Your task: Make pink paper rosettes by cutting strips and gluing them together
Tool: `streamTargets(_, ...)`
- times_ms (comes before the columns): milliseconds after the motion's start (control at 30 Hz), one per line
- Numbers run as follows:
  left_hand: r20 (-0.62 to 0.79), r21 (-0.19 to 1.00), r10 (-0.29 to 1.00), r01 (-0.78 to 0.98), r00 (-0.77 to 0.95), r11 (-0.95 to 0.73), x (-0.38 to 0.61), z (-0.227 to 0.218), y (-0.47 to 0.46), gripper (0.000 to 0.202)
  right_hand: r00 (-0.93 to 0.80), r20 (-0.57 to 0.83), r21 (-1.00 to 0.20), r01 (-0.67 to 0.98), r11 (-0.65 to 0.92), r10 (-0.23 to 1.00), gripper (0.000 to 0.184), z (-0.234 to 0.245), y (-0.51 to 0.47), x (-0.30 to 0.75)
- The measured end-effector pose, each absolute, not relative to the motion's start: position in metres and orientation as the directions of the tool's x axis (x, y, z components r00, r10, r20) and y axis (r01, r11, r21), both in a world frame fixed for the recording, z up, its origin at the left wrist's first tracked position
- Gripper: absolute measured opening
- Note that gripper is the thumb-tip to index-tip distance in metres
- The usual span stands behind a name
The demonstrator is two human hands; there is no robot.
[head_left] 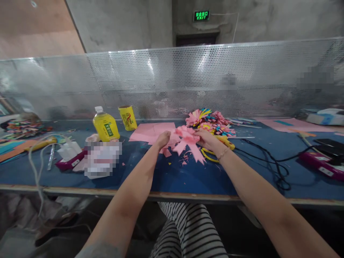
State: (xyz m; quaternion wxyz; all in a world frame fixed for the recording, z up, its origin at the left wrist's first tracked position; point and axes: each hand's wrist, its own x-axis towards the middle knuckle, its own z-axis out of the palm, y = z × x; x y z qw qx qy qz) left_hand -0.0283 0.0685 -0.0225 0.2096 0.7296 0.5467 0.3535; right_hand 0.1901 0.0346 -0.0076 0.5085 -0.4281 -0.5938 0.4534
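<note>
In the head view, my right hand (209,139) grips the right side of a pink paper flower (186,133) with notched paper tails hanging below it. My left hand (163,139) is closed just left of the flower, over the pink paper sheets (145,133); what its fingers hold, if anything, is hidden. Beneath my right hand show yellow loops (209,155), like scissor handles. Beside that wrist lies a yellow tool (226,142), partly covered. Small paper scraps (184,162) are scattered on the blue tabletop (185,182) below the flower.
Colourful paper flowers (212,122) are piled behind my right hand. A bottle of yellow liquid (105,125) and a yellow can (128,118) stand at left. Purple power strips (70,160) sit on both sides, with black cables (276,168) at right. A perforated metal screen (150,86) borders the back.
</note>
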Motion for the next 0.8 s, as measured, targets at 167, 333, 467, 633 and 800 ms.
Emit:
streamTargets(167, -0.03, 0.899, 0.988, 0.437, 0.15, -0.039, -0.028, -0.013, 0.062, 0.048, -0.19, 0.428, -0.6, 0.671, 0.435, 0.883, 0.022, -0.019, 0.033, 0.176)
streamTargets(333, -0.038, 0.837, 0.969, 0.538, 0.242, -0.102, -0.02, -0.014, 0.051, 0.048, -0.264, 0.374, -0.239, 0.899, 0.368, 0.889, 0.027, -0.021, 0.031, 0.183)
streamTargets(467, 0.02, 0.822, 0.952, 0.537, 0.306, -0.19, -0.015, -0.014, 0.05, 0.043, -0.275, 0.317, -0.254, 0.897, 0.361, 0.907, 0.033, -0.031, 0.036, 0.183)
streamTargets(633, 0.267, 0.676, 0.946, 0.664, 0.185, -0.321, -0.012, -0.016, 0.052, 0.023, -0.213, 0.359, -0.505, 0.775, 0.381, 0.909, 0.019, -0.024, 0.039, 0.182)
streamTargets(800, 0.454, 0.695, 0.869, 0.532, 0.198, -0.484, 0.0, -0.01, 0.044, 0.029, -0.085, 0.428, -0.887, 0.154, 0.436, 0.9, 0.016, 0.001, 0.032, 0.186)
